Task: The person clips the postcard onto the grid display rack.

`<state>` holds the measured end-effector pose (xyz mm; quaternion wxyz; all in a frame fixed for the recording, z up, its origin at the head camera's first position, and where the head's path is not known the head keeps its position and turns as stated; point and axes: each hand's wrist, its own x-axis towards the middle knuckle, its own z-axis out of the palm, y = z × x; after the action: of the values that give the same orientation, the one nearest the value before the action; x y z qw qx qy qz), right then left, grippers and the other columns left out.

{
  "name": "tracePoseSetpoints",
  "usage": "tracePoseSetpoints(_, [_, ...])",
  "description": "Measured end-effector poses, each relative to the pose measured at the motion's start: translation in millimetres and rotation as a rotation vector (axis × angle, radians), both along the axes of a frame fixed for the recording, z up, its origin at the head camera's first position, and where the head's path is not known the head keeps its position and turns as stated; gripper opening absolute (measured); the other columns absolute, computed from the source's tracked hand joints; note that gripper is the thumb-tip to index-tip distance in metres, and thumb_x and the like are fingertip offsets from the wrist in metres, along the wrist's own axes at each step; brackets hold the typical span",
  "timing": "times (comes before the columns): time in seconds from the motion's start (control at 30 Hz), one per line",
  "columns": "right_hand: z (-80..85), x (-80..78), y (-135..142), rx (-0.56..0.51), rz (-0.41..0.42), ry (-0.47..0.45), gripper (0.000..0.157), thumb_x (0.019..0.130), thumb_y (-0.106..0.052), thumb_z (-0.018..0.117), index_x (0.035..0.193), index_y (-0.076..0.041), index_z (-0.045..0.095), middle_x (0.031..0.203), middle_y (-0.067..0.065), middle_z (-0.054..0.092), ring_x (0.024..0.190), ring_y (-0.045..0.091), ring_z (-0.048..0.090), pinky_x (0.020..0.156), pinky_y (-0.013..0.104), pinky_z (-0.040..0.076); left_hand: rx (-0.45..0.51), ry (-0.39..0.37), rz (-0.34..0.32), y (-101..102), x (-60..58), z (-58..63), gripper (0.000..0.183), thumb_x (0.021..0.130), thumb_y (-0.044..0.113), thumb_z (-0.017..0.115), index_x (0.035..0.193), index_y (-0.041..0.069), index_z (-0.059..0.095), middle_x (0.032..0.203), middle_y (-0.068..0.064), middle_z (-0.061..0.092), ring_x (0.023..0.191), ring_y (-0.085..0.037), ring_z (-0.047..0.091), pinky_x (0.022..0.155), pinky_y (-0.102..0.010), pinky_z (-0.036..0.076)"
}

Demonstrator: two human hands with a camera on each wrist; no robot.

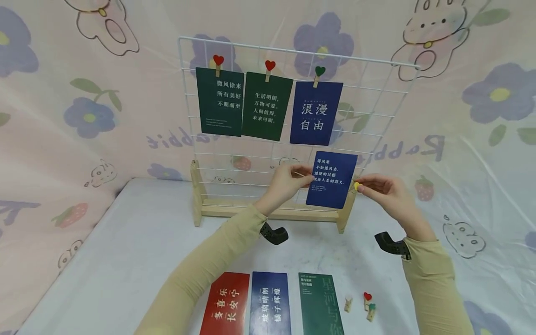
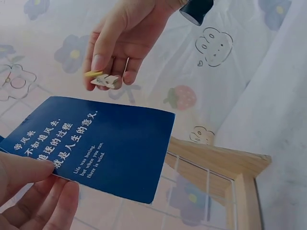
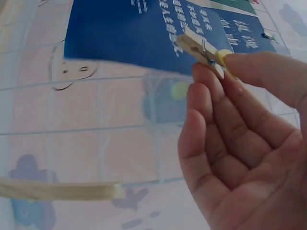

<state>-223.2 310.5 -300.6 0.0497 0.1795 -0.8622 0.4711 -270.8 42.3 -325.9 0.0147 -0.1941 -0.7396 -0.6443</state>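
My left hand (image 1: 293,180) pinches a blue card (image 1: 331,181) with white writing by its left edge, thumb on the front. The card is held upright before the lower right of a white wire grid rack (image 1: 251,149). Just beyond the card's right edge, my right hand (image 1: 387,193) pinches a small wooden clothespin (image 3: 204,50) with a yellow decoration between thumb and fingertips. In the left wrist view the clothespin (image 2: 105,81) is apart from the card (image 2: 110,143). Two dark green cards (image 1: 219,111) and another blue card (image 1: 316,123) hang above on heart-topped clothespins (image 1: 270,70).
On the white table (image 1: 138,251) lie a red card (image 1: 226,302), a blue card (image 1: 270,307) and a green card (image 1: 320,302). To their right are several loose clothespins (image 1: 371,312). Wooden feet (image 1: 197,195) support the rack, with a patterned cloth (image 1: 138,107) behind.
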Motion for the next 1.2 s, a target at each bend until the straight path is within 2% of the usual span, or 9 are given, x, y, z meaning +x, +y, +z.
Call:
tracePoseSetpoints(0.17, [15.2, -3.5, -7, -0.009, -0.036, 0.018, 0.029, 0.093, -0.017, 0.064, 0.114, 0.004, 0.064, 0.103, 0.001, 0.069, 0.092, 0.013, 0.065, 0.083, 0.016, 0.049, 0.010, 0.056, -0.005, 8, -3.7, 13.7, 0.018, 0.087, 0.003, 0.069, 0.105, 0.002, 0.069, 0.090, -0.003, 0.068, 0.076, -0.014, 0.065, 0.069, -0.022, 0.056])
tracePoseSetpoints(0.37, [28.1, -9.6, -12, 0.021, -0.065, 0.002, 0.032, 0.094, -0.023, 0.063, 0.116, 0.000, 0.064, 0.105, -0.001, 0.067, 0.097, 0.017, 0.063, 0.083, 0.016, 0.048, 0.011, 0.068, 0.011, 16, -9.9, 26.2, 0.018, 0.088, 0.006, 0.069, 0.106, 0.002, 0.069, 0.090, -0.003, 0.067, 0.075, -0.012, 0.066, 0.069, -0.020, 0.055])
tracePoseSetpoints(0.6, [36.8, -16.8, -17, -0.011, -0.077, -0.002, 0.036, 0.094, -0.027, 0.063, 0.119, -0.001, 0.062, 0.108, -0.002, 0.066, 0.099, 0.019, 0.061, 0.084, 0.016, 0.047, 0.062, 0.110, 0.039, 19, -16.8, 33.8, 0.019, 0.087, 0.002, 0.069, 0.106, 0.001, 0.070, 0.090, -0.006, 0.067, 0.074, -0.015, 0.066, 0.067, -0.020, 0.055])
tracePoseSetpoints(0.83, [52.1, -20.8, -17, 0.026, -0.097, 0.011, 0.039, 0.094, -0.033, 0.061, 0.121, -0.005, 0.061, 0.109, -0.002, 0.065, 0.101, 0.016, 0.058, 0.085, 0.016, 0.044, 0.046, 0.167, 0.075, 24, -22.2, 39.3, 0.018, 0.088, 0.004, 0.068, 0.106, 0.003, 0.071, 0.092, -0.004, 0.067, 0.074, -0.011, 0.066, 0.068, -0.019, 0.055])
tracePoseSetpoints(1.07, [60.3, -27.9, -18, -0.024, -0.090, 0.030, 0.037, 0.094, -0.029, 0.062, 0.121, -0.003, 0.061, 0.108, -0.003, 0.066, 0.102, 0.016, 0.059, 0.086, 0.017, 0.044, 0.048, 0.198, 0.068, 27, -24.8, 47.7, 0.017, 0.088, 0.002, 0.067, 0.105, 0.001, 0.070, 0.094, -0.007, 0.067, 0.076, -0.016, 0.066, 0.069, -0.018, 0.054])
tracePoseSetpoints(1.2, [64.6, -26.7, -21, -0.058, -0.092, 0.049, 0.035, 0.094, -0.026, 0.062, 0.121, -0.003, 0.061, 0.108, -0.002, 0.066, 0.102, 0.015, 0.059, 0.087, 0.017, 0.044, 0.042, 0.221, 0.074, 27, -26.0, 54.2, 0.018, 0.088, 0.002, 0.068, 0.105, 0.000, 0.070, 0.093, -0.009, 0.067, 0.076, -0.015, 0.066, 0.069, -0.017, 0.054])
